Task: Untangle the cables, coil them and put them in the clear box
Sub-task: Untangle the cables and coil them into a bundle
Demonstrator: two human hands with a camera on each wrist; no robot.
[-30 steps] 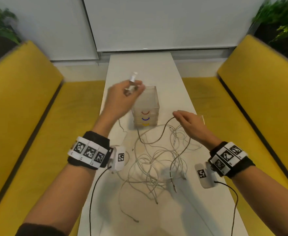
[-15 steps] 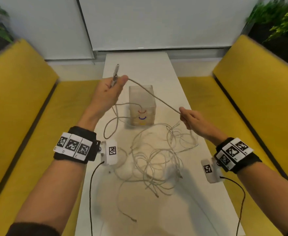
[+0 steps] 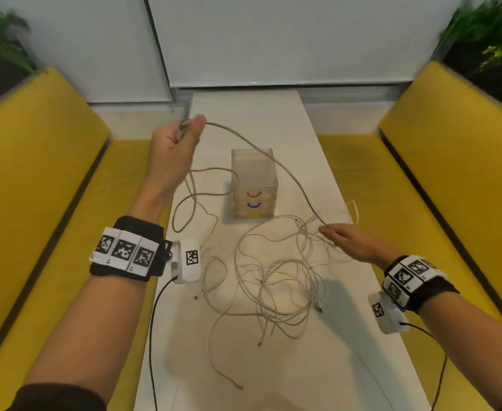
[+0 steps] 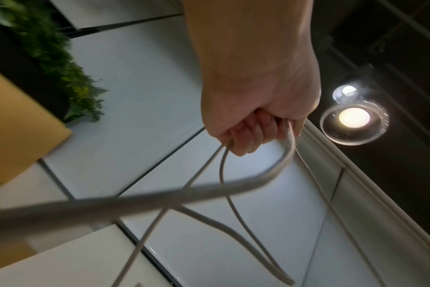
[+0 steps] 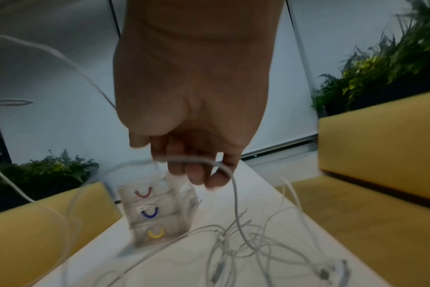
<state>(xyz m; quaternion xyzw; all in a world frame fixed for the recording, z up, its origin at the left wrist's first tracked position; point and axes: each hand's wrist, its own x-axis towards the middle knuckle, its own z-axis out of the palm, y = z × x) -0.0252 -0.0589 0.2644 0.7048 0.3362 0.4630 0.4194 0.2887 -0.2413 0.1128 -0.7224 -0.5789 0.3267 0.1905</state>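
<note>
Table (image 3: pixel 347 366), long, white and smooth, carries a loose tangle of thin grey cables (image 3: pixel 276 280), none coiled yet; clear box (image 3: pixel 254 185), a hard see-through cube, looks empty. Left hand (image 3: pixel 174 152) grips one rubbery cable (image 3: pixel 285 170) near its plug, raised; right hand (image 3: pixel 350 241) curls fingers around the same cable lower down, so untangling seems barely begun

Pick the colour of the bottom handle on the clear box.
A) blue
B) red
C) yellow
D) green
C: the clear box shows three curved handles stacked on its front, red on top, blue in the middle and the yellow handle lowest; the right wrist view shows the same order.
</note>
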